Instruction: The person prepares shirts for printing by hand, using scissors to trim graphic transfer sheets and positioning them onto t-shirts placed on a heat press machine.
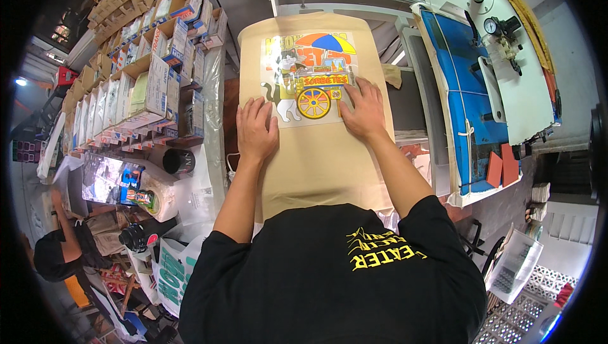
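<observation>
- Head view: the left hand (256,130) lies flat, fingers spread and pressed down on the lower left edge of the printed transfer sheet (310,77); its grip pinches nothing.
- The right hand (362,110) lies flat too, fingers spread, palm down on the sheet's lower right corner; nothing is pinched there either.
- The sheet, a colourful print of a cat beside a cart under an umbrella, sits between and just beyond the two grips, on the tan cloth (316,154) stretched over the press platen.
- The cloth runs from beyond the fingertips back toward the person's chest, under both wrists.
- To do this well, I judge: keep both palms flat, press evenly outward from the middle, keep the sheet square to the cloth edges, and leave no crease beneath it.
- Count: two hands, one sheet, one tan cloth.
- Left of the left grip, rows of cardboard boxes (149,84) crowd a table, too many to count surely.
- Right of the right grip stands one blue pad (456,110) on the machine.
</observation>
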Demonstrator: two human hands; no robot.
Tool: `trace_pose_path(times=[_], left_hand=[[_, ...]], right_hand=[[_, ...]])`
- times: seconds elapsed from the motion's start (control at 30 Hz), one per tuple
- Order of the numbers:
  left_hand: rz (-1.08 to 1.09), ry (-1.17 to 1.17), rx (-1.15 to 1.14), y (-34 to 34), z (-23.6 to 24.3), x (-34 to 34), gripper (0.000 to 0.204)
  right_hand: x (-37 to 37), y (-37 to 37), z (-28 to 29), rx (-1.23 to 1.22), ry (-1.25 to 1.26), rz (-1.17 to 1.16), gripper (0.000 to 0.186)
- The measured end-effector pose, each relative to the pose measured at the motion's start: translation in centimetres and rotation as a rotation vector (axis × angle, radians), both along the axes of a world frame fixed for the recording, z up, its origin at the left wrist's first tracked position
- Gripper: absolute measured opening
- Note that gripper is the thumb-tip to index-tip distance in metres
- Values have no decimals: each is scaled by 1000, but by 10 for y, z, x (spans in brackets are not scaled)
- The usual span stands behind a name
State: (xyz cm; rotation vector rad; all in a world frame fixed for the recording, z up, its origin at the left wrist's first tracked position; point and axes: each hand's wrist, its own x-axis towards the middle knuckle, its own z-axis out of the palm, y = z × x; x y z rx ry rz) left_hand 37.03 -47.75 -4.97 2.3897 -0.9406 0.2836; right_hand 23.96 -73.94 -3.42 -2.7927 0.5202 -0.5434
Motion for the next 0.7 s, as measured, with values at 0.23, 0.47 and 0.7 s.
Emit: trace_pose_path(times=[0.23, 0.47, 0.7], left_hand=[[2, -2, 1, -3, 0, 0, 39], [-19, -15, 1, 0, -1, 2, 39], [-14, -4, -13, -1, -1, 1, 39]], right_hand=[[-2, 0, 7, 30, 14, -9, 48], [-1, -2, 3, 15, 69, -2, 52], [-2, -1, 5, 29, 52, -5, 51]])
